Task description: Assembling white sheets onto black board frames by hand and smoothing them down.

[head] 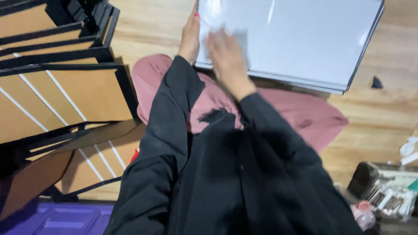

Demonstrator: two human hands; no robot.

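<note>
A large white board with a dark frame lies across my lap in pink trousers, its far part over the wooden floor. My left hand grips the board's left edge, fingers curled along it. My right hand lies flat on the board's white surface near its lower left corner, pressing a small pale cloth or tissue under the fingers; the hand is blurred by motion. Both arms wear black sleeves.
A stack of brown panels with black edges and white stripes stands at my left. A purple crate sits at the lower left. A box of small items and a white bottle are at the lower right.
</note>
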